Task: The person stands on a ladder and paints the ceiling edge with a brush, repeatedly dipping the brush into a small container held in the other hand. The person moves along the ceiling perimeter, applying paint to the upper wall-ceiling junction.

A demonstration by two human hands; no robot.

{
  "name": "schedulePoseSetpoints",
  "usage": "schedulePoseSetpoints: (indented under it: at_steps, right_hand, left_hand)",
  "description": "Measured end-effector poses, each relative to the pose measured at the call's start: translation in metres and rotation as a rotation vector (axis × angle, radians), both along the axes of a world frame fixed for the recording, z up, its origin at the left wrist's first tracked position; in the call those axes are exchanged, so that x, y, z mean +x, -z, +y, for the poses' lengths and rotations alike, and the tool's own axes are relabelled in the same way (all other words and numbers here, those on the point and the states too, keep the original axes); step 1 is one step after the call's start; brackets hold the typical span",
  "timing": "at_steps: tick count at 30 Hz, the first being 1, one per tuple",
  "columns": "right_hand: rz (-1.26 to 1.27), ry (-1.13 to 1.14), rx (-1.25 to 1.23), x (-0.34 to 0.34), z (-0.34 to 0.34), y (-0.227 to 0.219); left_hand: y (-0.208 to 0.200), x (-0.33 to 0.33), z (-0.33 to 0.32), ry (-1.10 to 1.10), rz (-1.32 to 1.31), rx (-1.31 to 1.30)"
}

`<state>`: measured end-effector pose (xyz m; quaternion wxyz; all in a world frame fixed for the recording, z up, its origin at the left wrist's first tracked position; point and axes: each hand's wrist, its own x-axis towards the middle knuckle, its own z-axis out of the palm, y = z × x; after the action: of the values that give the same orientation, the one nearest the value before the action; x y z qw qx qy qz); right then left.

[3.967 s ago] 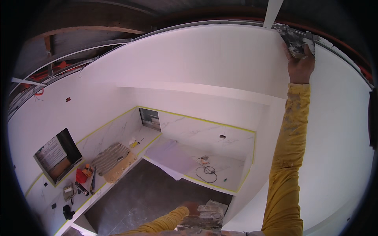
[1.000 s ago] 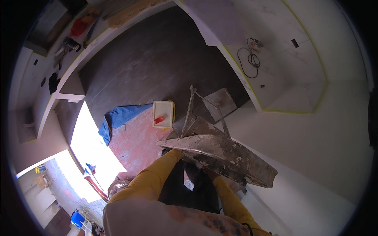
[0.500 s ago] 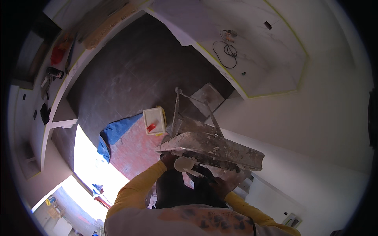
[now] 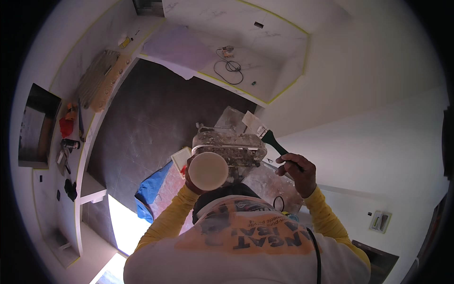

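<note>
My left hand (image 4: 190,180) is closed around the side of a round white tub (image 4: 208,171), held up in front of my chest. The tub's pale inside faces up; I cannot tell whether it holds paint. A flat paintbrush (image 4: 269,138) with a dark green handle is in my right hand (image 4: 301,174), gripped near the handle's end. Its wide pale bristles point up and left, close to the white wall (image 4: 326,137) on my right. Below the tub and brush stands a paint-spattered stepladder (image 4: 227,139), its lower parts partly hidden by the tub.
A blue tarp (image 4: 150,191) and a pale square container (image 4: 181,158) lie on the floor at left. A corded power tool (image 4: 227,49) rests on the far marble-look counter, near a lavender sheet (image 4: 175,49). Tools and a dark can (image 4: 70,144) line the left counter.
The tub has come up closer. My right hand has risen out to the right, bringing the brush up near the wall. The whole view has shifted, and my torso now shows more upright.
</note>
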<state>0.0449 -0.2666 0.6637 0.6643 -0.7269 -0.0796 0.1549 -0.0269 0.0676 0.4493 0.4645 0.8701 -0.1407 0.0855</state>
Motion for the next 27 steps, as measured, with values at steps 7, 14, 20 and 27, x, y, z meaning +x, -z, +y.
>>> schedulePoseSetpoints:
  at_steps: [7, 14, 20, 27]
  right_hand:
    - [-0.629, 0.099, 0.077, 0.024, 0.01, -0.112]
    - [-0.148, -0.153, -0.4, 0.042, 0.054, -0.144]
    - [-0.221, -0.346, -0.602, 0.072, 0.115, -0.11]
    - [-0.055, -0.217, -0.505, 0.083, 0.089, -0.131]
  left_hand:
    - [-0.062, 0.125, -0.068, -0.186, -0.115, -0.123]
    - [-0.067, 0.128, -0.064, -0.071, -0.073, -0.375]
    - [-0.065, 0.128, -0.06, -0.063, -0.107, -0.306]
    - [-0.063, 0.131, -0.06, -0.104, -0.054, -0.24]
